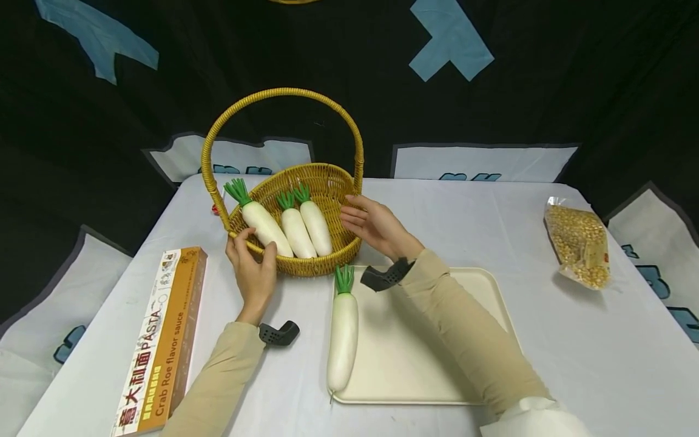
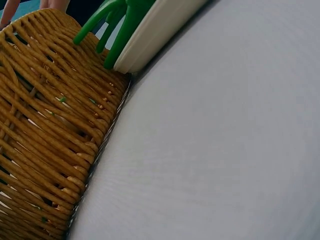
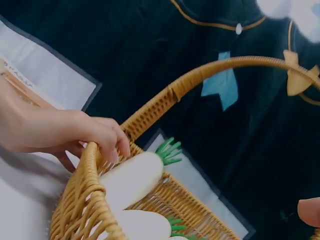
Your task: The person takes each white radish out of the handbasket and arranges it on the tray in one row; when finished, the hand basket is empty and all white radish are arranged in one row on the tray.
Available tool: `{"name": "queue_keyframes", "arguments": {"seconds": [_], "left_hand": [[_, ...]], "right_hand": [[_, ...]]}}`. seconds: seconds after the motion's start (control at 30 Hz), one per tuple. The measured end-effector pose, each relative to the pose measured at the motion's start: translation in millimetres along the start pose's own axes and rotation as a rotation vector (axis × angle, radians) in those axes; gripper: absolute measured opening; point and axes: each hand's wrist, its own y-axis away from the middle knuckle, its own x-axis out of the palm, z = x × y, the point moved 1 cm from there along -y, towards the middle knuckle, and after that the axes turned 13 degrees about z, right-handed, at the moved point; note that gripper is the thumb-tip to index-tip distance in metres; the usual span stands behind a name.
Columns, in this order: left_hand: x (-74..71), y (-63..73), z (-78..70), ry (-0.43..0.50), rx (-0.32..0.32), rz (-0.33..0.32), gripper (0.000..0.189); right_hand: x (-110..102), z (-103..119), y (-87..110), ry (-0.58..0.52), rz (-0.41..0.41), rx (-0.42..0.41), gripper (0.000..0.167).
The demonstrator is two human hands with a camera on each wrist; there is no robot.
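Observation:
A yellow wicker basket (image 1: 319, 265) with a tall arched handle stands on the table. Inside lie several white radishes (image 1: 314, 227) with green tops, one leaning on the left rim. My left hand (image 1: 252, 273) grips the front-left rim, its fingers curling over the edge, as the right wrist view also shows. On the other side, my right hand (image 1: 382, 227) is at the right rim near the handle's foot, fingers extended. Another white radish (image 1: 343, 340) lies lengthwise along the left edge of a cream tray (image 1: 426, 346), below the basket. The left wrist view shows the basket's woven side (image 2: 50, 125) up close.
A long orange-and-white pasta box (image 1: 161, 340) lies at the left of the white table. At the far right sits a clear bag of corn kernels (image 1: 579, 243). A black curtain (image 1: 349, 54) with blue patches hangs behind the table.

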Motion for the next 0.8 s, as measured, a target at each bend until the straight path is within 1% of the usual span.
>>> {"name": "queue_keyframes", "arguments": {"seconds": [0.07, 0.17, 0.2, 0.27, 0.33, 0.4, 0.47, 0.57, 0.67, 0.8], "left_hand": [[0.6, 0.2, -0.1, -0.005, 0.000, -0.002, 0.045], [1.1, 0.4, -0.2, -0.011, -0.001, -0.007, 0.045], [1.2, 0.3, -0.2, -0.012, -0.003, -0.008, 0.045], [1.5, 0.1, -0.3, -0.009, -0.004, -0.010, 0.045], [1.9, -0.1, -0.4, -0.005, -0.004, -0.009, 0.045], [2.3, 0.1, -0.2, 0.000, -0.007, -0.006, 0.045], [2.4, 0.8, 0.0, 0.006, -0.011, -0.007, 0.044], [2.0, 1.4, 0.6, 0.009, -0.014, -0.011, 0.044], [1.4, 1.1, 0.9, 0.006, -0.011, -0.016, 0.044], [1.2, 0.1, 0.5, 0.001, -0.005, -0.019, 0.043]], "right_hand": [[3, -2, -10.7, -0.037, -0.030, -0.005, 0.048], [9, -6, -23.8, -0.060, -0.065, -0.004, 0.046], [10, -7, -27.9, -0.049, -0.077, 0.002, 0.045], [13, -9, -35.7, 0.016, -0.099, 0.028, 0.046], [14, -10, -42.9, 0.093, -0.123, 0.085, 0.050], [15, -11, -49.2, 0.161, -0.150, 0.167, 0.059], [16, -12, -53.9, 0.203, -0.184, 0.259, 0.066], [19, -14, -57.4, 0.244, -0.198, 0.368, 0.071], [22, -15, -57.7, 0.298, -0.185, 0.415, 0.069], [25, -15, -56.1, 0.357, -0.169, 0.406, 0.066]]}}
